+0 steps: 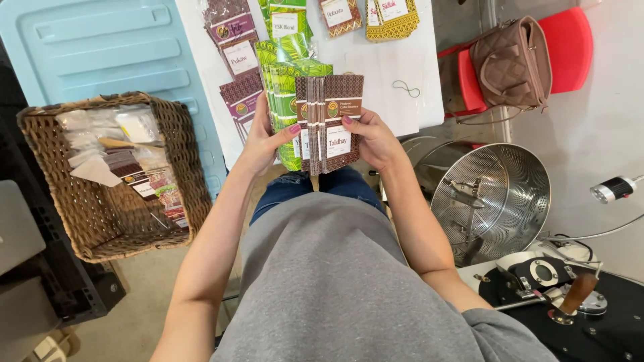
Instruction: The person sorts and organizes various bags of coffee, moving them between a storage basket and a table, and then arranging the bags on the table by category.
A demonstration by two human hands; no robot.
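1. Head view looks down on a pale blue plastic surface point(100, 47) at upper left, with a white sheet point(396, 74) laid along its right edge that carries loose patterned packets.
2. Next in size, a perforated steel drum point(500, 194) lies open to the right of the person's lap, above a black machine base point(570, 315) with a wooden-handled lever.
3. Left of the lap stands a wicker basket point(67, 194), holding clear sachets and a few labelled packets piled against its far and right walls.
4. Near the upper right corner, a quilted brown handbag point(513, 64) rests on a red stool point(570, 40).
5. A stack of flat packets point(322, 124), brown in front and green behind, is held upright over the knees, just below the white sheet's near edge.
6. Left hand point(258, 144) clamps the stack's left side, thumb pressed on the front face; right hand point(376, 141) grips the right side, thumb on the front label.
7. Judging by their look, the packets are light, thin and somewhat slick, liable to fan or slide; holding both side edges and squeezing front to back seems the safest grip.
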